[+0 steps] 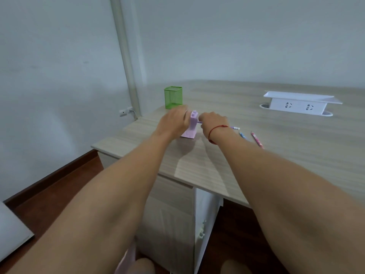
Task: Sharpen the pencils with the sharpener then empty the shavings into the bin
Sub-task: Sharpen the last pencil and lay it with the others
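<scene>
Pale wood-grain desk, seen from above and stretching off to the right. Far right on it, white socket box. Near the far left corner, upright, green mesh pen holder. Just in front of that, standing on the desk, lilac sharpener with a hand on either side. Against its left side, left hand, blurred, back to the camera; fingers hidden, so cannot tell how far curled or round what. At its right side, right hand, fingers curled, pinching purple pencil with its front end at the sharpener's face. Flat on the desk past the right wrist: blue pencil, pink pencil and a purple pencil end — cannot tell whether the held one's tail or another. Round the right wrist, red string.
</scene>
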The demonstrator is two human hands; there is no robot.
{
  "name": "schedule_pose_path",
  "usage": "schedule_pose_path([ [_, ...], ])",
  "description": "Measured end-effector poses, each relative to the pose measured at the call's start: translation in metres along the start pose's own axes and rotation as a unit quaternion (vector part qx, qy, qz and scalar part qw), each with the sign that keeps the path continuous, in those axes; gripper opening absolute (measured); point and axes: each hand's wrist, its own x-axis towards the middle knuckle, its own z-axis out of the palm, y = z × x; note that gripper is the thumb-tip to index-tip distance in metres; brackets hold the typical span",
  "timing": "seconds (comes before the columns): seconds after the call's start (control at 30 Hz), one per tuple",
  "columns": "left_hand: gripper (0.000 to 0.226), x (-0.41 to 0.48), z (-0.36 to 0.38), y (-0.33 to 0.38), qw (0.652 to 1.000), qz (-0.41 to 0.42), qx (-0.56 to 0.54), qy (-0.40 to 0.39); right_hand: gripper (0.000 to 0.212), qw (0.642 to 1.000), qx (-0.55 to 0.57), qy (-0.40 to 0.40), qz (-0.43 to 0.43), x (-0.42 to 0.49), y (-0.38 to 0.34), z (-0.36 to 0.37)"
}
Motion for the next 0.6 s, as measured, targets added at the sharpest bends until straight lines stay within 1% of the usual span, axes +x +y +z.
schedule_pose_path([
  [0.07, 0.03, -0.001, 0.01, 0.002, 1.0, 0.03, -0.001, -0.001, 0.038, 1.0, 0.009, 0.002, -0.013, 0.001, -0.001, 0.001],
  [0.13, 0.026, -0.002, 0.017, 0.0, 0.996, 0.071, 0.028, 0.034, 0.038, 1.0, 0.004, 0.005, -0.028, 0.004, -0.001, 0.003],
  [0.17, 0.027, -0.003, 0.017, -0.002, 0.995, 0.076, 0.047, 0.045, 0.039, 0.999, -0.002, 0.007, -0.034, 0.005, 0.0, 0.003],
  [0.2, 0.033, -0.002, 0.016, -0.003, 0.995, 0.063, 0.061, 0.046, 0.038, 0.999, -0.007, 0.009, -0.037, 0.006, 0.001, 0.005],
  [0.3, 0.063, 0.0, 0.011, -0.004, 0.996, 0.027, 0.084, 0.031, 0.04, 0.999, -0.013, 0.013, -0.045, 0.01, 0.005, 0.008],
  [0.33, 0.067, 0.0, 0.013, -0.004, 0.996, 0.019, 0.079, 0.026, 0.042, 0.998, -0.017, 0.016, -0.051, 0.011, 0.006, 0.009],
  [0.47, 0.067, 0.0, 0.022, -0.003, 1.0, -0.021, 0.006, 0.02, 0.042, 0.995, -0.054, 0.032, -0.075, 0.016, 0.009, 0.01],
  [0.53, 0.067, 0.002, 0.022, -0.005, 1.0, -0.023, 0.009, 0.009, 0.041, 0.994, -0.069, 0.039, -0.081, 0.016, 0.015, 0.008],
  [0.6, 0.056, 0.004, 0.021, -0.007, 0.999, -0.029, 0.024, -0.006, 0.04, 0.992, -0.081, 0.045, -0.091, 0.016, 0.02, 0.007],
])
